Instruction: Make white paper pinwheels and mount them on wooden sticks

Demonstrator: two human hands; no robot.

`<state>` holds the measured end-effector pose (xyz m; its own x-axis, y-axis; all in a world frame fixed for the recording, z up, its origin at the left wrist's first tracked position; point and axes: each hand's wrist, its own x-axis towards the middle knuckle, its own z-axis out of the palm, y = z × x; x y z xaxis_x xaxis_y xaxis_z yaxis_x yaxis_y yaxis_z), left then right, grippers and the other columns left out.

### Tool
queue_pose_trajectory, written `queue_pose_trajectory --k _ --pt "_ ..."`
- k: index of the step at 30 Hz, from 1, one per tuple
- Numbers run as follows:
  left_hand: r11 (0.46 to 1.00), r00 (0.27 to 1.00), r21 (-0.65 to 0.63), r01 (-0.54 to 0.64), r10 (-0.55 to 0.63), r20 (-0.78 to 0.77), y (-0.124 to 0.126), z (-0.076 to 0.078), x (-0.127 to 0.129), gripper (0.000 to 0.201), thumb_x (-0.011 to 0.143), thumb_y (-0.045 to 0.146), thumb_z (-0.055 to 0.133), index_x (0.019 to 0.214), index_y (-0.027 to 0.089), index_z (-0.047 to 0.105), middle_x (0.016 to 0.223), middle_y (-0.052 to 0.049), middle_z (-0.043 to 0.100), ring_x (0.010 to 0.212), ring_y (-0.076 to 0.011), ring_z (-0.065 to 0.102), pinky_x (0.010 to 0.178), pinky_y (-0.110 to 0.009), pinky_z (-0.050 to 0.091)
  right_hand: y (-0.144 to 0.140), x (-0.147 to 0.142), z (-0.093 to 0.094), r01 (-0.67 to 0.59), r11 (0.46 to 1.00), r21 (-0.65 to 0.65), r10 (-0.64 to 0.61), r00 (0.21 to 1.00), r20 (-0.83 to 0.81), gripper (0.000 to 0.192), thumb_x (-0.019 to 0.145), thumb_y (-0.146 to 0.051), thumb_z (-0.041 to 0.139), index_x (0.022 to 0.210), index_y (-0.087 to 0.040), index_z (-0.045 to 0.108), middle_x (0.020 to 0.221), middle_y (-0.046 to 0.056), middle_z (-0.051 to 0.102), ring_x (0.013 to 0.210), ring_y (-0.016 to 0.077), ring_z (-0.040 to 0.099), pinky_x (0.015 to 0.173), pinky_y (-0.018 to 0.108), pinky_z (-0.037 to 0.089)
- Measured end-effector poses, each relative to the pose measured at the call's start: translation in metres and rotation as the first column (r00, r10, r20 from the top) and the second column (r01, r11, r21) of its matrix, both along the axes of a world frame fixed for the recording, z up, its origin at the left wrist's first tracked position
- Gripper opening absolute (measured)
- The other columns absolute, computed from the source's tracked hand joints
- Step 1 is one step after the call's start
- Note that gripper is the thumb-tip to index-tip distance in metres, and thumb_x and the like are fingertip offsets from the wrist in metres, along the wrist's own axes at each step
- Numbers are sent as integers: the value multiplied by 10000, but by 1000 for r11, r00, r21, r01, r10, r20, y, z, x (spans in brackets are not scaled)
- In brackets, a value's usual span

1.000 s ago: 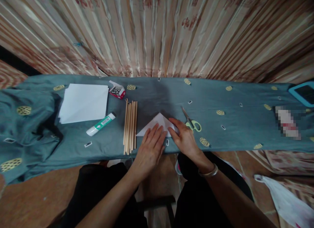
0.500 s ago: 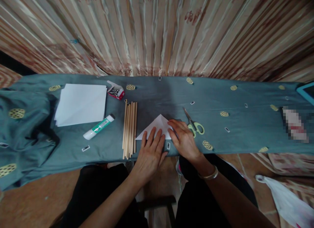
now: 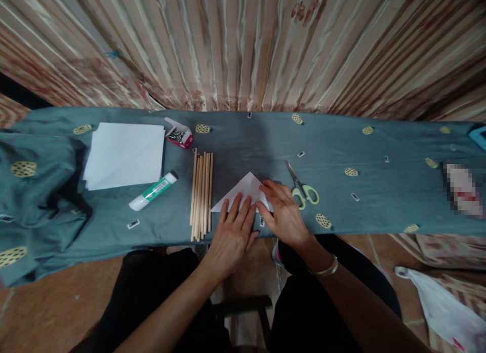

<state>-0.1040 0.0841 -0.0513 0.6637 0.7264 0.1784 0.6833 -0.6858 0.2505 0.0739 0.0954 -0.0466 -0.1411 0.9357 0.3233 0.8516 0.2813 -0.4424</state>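
Note:
A white sheet of paper (image 3: pixel 243 188), folded into a triangle, lies flat near the table's front edge with its peak pointing away from me. My left hand (image 3: pixel 232 230) rests palm down on its lower edge, fingers spread across the paper. On the paper's right side is my right hand (image 3: pixel 283 213), its fingertips and thumb pressing the sheet from above, thumb apart from the fingers. That hand covers the triangle's right corner. Green-handled scissors (image 3: pixel 299 188) lie just right of my right hand, blades pointing away.
Left of the paper lies a row of wooden sticks (image 3: pixel 202 196). Beyond them are a glue stick (image 3: pixel 154 191), a stack of white paper (image 3: pixel 125 155) and an open red-and-white box (image 3: pixel 180 135) of small metal pieces. A green cloth (image 3: pixel 334 145) covers the table; a curtain (image 3: pixel 235 49) hangs behind.
My right thumb has slid left over the paper, closer to my left fingers. My left hand stays on the folded sheet. The whole view has shifted slightly.

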Motion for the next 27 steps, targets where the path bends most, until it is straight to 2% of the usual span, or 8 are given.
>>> queue_pose_trajectory --k 6,12,15,19,22,27 --pt "1000 1000 2 26 -26 2 1 -1 -5 537 929 346 511 1397 97 425 1486 -192 436 1427 -359 303 1124 -585 318 -7 3 -4 -10 999 -38 12 999 39 421 946 -353 485 1324 -171 524 1425 176 480 1302 325 457 1053 543 414" --pt "999 1000 28 25 -25 -7 -1 -2 -8 594 901 385 562 1398 94 419 1491 -200 424 1423 -376 302 1127 -572 319 -12 9 -8 -4 999 -51 7 998 59 467 963 -395 453 1390 -204 457 1466 161 443 1345 313 431 1073 533 397" --pt "999 1000 48 6 -6 -4 -5 -3 -13 594 893 357 579 1395 79 422 1491 -232 407 1432 -392 269 1117 -575 334 -18 16 -10 25 999 -44 -22 998 66 467 973 -372 433 1399 -180 449 1481 177 418 1373 320 400 1083 537 388" --pt "998 1000 55 -30 29 12 -10 -4 -22 585 896 344 574 1386 61 425 1491 -270 382 1447 -403 215 1105 -590 343 -26 30 -13 64 998 -14 -63 997 51 459 976 -339 420 1416 -211 433 1527 143 365 1417 318 336 1117 562 342" --pt "996 998 67 -54 53 21 -12 -6 -29 585 903 346 560 1392 61 410 1489 -276 380 1442 -407 229 1098 -605 346 -30 41 -14 87 996 13 -87 994 64 452 973 -301 419 1414 -205 437 1536 144 351 1435 319 299 1131 576 313" --pt "995 996 75 -65 60 60 -12 -9 -40 591 909 335 552 1410 71 385 1477 -271 403 1434 -397 263 1091 -609 359 -34 54 -13 122 992 38 -125 988 94 444 969 -249 411 1409 -201 438 1537 152 343 1432 325 301 1107 591 334"
